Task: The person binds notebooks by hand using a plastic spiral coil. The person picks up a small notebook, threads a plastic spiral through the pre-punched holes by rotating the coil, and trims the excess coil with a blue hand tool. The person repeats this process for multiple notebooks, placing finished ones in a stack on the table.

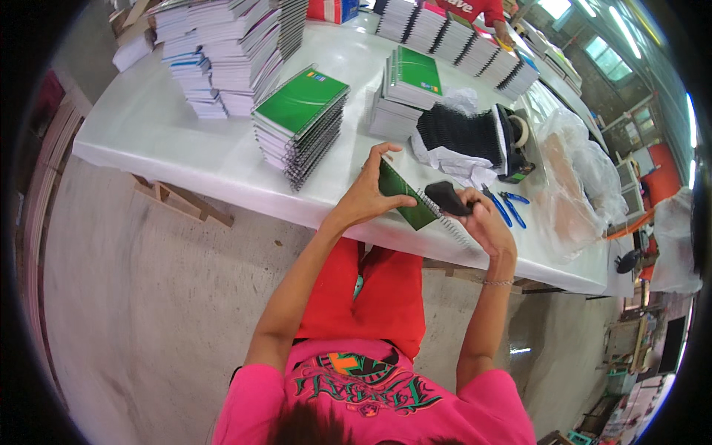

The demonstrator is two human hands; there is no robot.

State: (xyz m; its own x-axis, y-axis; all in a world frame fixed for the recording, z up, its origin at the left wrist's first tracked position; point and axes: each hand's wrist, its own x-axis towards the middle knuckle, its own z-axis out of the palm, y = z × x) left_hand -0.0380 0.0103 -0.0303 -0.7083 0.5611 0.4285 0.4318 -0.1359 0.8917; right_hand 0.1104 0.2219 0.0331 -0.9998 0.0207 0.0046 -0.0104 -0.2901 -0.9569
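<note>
Near the table's front edge, my left hand [362,196] grips a green-covered notebook [409,200], its thumb across the cover and its fingers curled over the far edge. A pale wire spiral [458,233] runs along the notebook's right edge, and its loose end sticks out past the lower corner. My right hand [489,228] is closed around a dark, rounded hand-held piece [445,199] whose kind I cannot make out. That piece is right beside the spiral; whether they touch is unclear.
Left of my hands stands a stack of green spiral notebooks [302,104]; another green-topped stack [417,70] is beyond. Blue-handled pliers [512,210], black coils [463,136] and a clear plastic bag [578,174] lie right. Tall paper stacks [222,52] rise back left. A person [475,9] stands opposite.
</note>
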